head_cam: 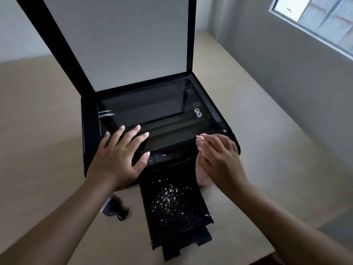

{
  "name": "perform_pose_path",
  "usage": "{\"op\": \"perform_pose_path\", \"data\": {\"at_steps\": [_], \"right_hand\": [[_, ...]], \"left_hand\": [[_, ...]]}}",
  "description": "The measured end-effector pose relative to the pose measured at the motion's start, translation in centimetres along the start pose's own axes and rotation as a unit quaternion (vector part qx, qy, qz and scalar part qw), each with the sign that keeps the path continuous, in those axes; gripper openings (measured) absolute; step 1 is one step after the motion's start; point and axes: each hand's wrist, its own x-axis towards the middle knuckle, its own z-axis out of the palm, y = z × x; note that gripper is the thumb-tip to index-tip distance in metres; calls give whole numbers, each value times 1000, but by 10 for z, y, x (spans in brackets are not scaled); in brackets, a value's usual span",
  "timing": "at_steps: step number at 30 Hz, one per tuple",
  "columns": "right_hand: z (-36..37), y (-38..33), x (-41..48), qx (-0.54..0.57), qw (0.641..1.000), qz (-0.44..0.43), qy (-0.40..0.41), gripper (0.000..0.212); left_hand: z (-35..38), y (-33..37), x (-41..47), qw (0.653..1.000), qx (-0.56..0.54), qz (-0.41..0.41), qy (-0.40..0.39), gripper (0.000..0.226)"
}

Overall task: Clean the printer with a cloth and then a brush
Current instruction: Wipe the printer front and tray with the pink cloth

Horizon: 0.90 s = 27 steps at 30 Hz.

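- Many white crumbs (168, 196) speckle the black plastic output tray (191, 217), which reaches toward the near edge of the beige table (47, 111). They are best left for the brush, since a cloth would likely scatter them.
- One dark-handled brush (116, 207) lies on the table just left of the tray, toward the near edge, with no hand on it, so the cloth stage looks to be the one in hand.
- The left hand (120, 155) lies flat with fingers spread on the front left of the black printer (89, 131), holding nothing. Pressing there should keep the body from sliding under the wiping.
- The right hand (219, 157) lies over a soft pink cloth (203, 179) at the printer's front right corner, fingers together and slightly bent. Blur hides whether they pinch the cloth or only press it.
- The dark scanner glass (152, 109) lies bare beyond both hands. Straight, overlapping, light strokes should suit it, with the left fingertips kept off it, as they may leave marks.
- The raised lid with its white inner pad (124, 44) stands open toward the far edge; take care not to knock it shut.
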Motion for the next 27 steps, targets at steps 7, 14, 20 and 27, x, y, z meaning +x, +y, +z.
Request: {"op": "perform_pose_path", "data": {"at_steps": [7, 14, 20, 27], "right_hand": [[15, -73, 1, 202, 979, 14, 10, 26], [7, -58, 13, 249, 961, 117, 36, 24], [35, -136, 23, 235, 972, 4, 2, 18], [33, -102, 10, 143, 972, 162, 93, 24]], "left_hand": [[2, 3, -1, 1000, 2, -14, -3, 61], [2, -2, -2, 997, -71, 2, 20, 57], [-10, -41, -8, 981, -184, -20, 55, 49], [8, -70, -6, 982, -164, -50, 76, 47]]}}
